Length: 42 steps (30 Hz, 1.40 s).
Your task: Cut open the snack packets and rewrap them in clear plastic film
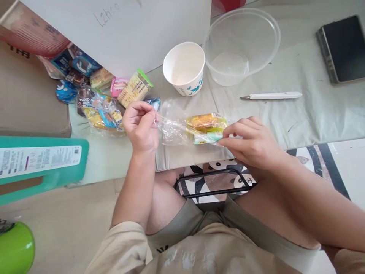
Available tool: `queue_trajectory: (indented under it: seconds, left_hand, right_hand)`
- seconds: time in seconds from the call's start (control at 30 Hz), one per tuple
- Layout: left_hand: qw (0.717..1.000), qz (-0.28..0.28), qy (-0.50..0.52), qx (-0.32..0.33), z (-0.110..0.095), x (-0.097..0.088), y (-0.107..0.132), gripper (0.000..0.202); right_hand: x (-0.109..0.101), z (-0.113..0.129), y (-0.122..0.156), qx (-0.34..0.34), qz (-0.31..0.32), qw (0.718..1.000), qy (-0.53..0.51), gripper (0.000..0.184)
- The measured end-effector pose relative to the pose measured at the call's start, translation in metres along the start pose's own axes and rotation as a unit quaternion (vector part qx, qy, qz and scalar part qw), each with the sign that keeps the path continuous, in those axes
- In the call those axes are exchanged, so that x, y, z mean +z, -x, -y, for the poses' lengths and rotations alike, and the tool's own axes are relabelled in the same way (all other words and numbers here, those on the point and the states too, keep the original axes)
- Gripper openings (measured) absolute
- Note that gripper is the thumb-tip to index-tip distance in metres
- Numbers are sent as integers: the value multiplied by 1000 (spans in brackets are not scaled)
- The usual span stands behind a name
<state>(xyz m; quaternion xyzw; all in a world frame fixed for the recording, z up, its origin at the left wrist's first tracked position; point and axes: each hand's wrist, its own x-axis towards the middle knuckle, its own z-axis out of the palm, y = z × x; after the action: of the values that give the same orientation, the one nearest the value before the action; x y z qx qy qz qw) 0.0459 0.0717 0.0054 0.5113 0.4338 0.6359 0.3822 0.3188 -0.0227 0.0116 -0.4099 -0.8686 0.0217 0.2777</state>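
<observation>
A clear plastic bag (173,131) lies stretched between my two hands on the cloth-covered surface. Inside or beneath its film are a yellow-wrapped snack (207,121) and a pale green packet (207,137); I cannot tell exactly how they sit in it. My left hand (142,127) pinches the bag's left end between thumb and forefinger. My right hand (251,140) is closed on the bag's right side, next to the green packet. Left of my left hand is a pile of wrapped snacks, with a soda biscuit packet (135,89) on top.
Behind the bag stand a white paper cup (185,72) and a clear plastic bowl (242,45). A white pen-like craft knife (270,96) and a dark phone (343,49) lie to the right. At the left are a cardboard box (31,91) and a green container (82,160).
</observation>
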Motion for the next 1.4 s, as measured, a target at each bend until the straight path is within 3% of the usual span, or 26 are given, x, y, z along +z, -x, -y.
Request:
queue_trajectory:
  seconds: [0.1, 0.2, 0.23, 0.3, 0.33, 0.37, 0.4, 0.43, 0.5, 0.53, 0.57, 0.6, 0.73, 0.87, 1.0, 1.1, 1.17, 1.23, 1.3, 1.4]
  left_hand:
    - [994, 51, 94, -36, -13, 0, -3, 39]
    - [960, 206, 171, -83, -28, -13, -9, 42]
    - [933, 286, 191, -105, -33, -20, -11, 36]
    - [848, 467, 184, -173, -39, -32, -14, 21]
    - [803, 538, 146, -210, -41, -35, -14, 22]
    - [780, 571, 93, -238, -41, -37, -13, 25]
    - [791, 559, 32, -245, -40, -35, -10, 27]
    - [838, 494, -35, -228, -38, -32, -6, 31]
    - [942, 267, -165, -119, -31, -21, 4, 35]
    - [954, 175, -235, -65, -28, -15, 9, 30]
    - [948, 128, -291, -27, -24, -10, 14, 26]
    - [934, 117, -339, -7, -21, -6, 17, 31]
    - [872, 255, -416, -30, -22, -4, 24, 93]
    - [831, 358, -423, -48, -32, -3, 30, 98]
    - [814, 313, -478, -105, -34, 3, 34, 94]
    - [763, 295, -543, -191, -35, 6, 32, 89]
    - [742, 295, -560, -220, -37, 8, 29, 70]
    - [761, 291, -533, -230, -38, 9, 28, 33]
    - [811, 298, -439, -247, -37, 10, 27, 7]
    - [883, 295, -229, -285, -31, 13, 28, 16]
  right_hand:
    - [-4, 5, -1, -30, 49, 996, -61, 35]
    - [-9, 4, -2, -40, 144, 979, -141, 29]
    - [-11, 3, -2, -31, 171, 972, -156, 29]
    - [-12, 2, -1, 6, 203, 968, -150, 36]
    - [-12, 3, -1, 30, 205, 970, -128, 39]
    - [-12, 4, 0, 57, 199, 973, -98, 42]
    - [-11, 5, 0, 83, 189, 976, -62, 43]
    - [-9, 7, 0, 109, 177, 978, -28, 44]
    - [-4, 12, -1, 153, 149, 977, 28, 45]
    - [-2, 14, -1, 170, 135, 975, 44, 45]
    - [0, 15, -2, 185, 121, 974, 53, 45]
    - [2, 16, -3, 197, 106, 973, 55, 45]
    - [6, 16, -5, 213, 51, 974, 54, 38]
    - [6, 14, -4, 172, 24, 983, 67, 17]
    - [4, 16, -3, 131, 19, 988, 82, 13]
    - [6, 20, -3, 80, 34, 994, 69, 20]
    - [10, 25, -4, 40, 33, 998, 32, 21]
    - [17, 32, -5, 7, 18, 1000, -14, 20]
    - [25, 38, -5, -5, 6, 999, -40, 22]
    - [34, 41, -6, 15, -2, 1000, -19, 29]
